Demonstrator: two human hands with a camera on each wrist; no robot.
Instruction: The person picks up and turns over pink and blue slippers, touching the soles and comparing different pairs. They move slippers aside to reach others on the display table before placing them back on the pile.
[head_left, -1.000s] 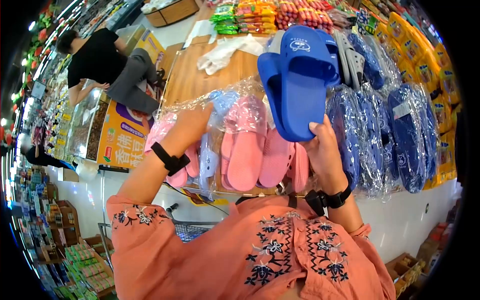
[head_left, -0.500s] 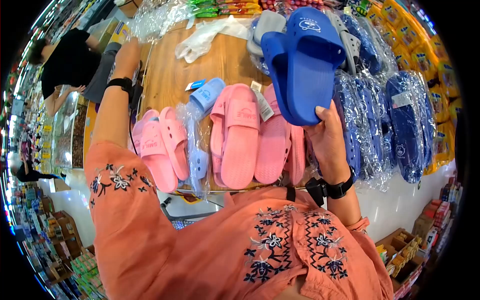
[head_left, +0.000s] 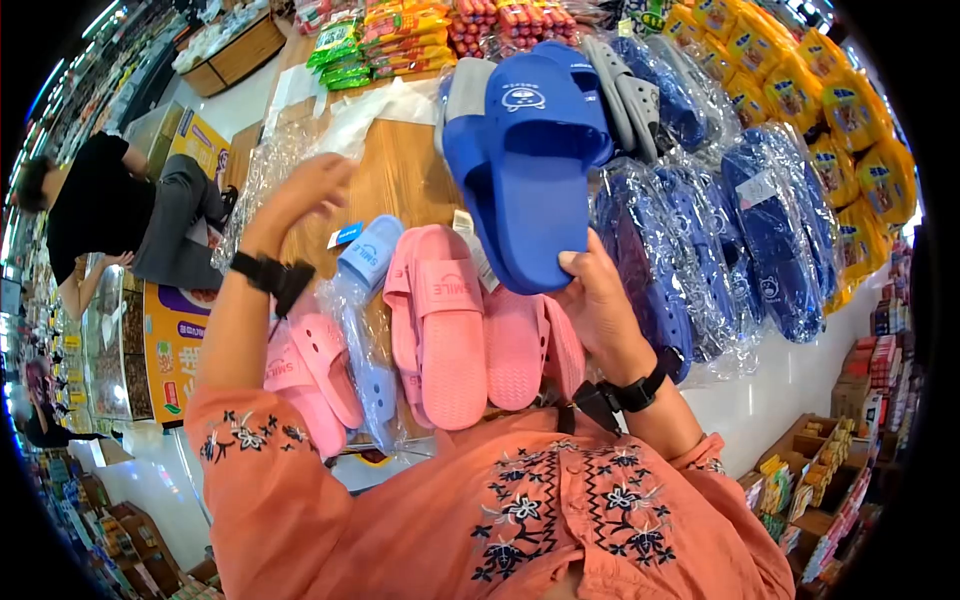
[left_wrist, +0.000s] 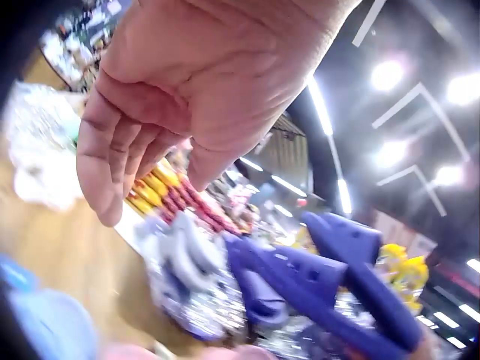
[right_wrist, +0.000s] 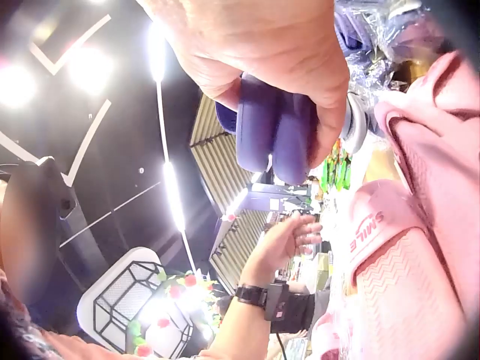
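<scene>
The right hand (head_left: 604, 312), pinching the blue slippers (head_left: 545, 200) between thumb and fingers, should press evenly; the left hand (head_left: 303, 190) is loosely open, empty.

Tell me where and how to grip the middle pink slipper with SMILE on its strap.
The pink slipper is best pinched at its heel, from the table's near side, by the free left hand, thumb on top, fingers underneath: the uncovered heel points that way, while the strap spans the far end.
</scene>
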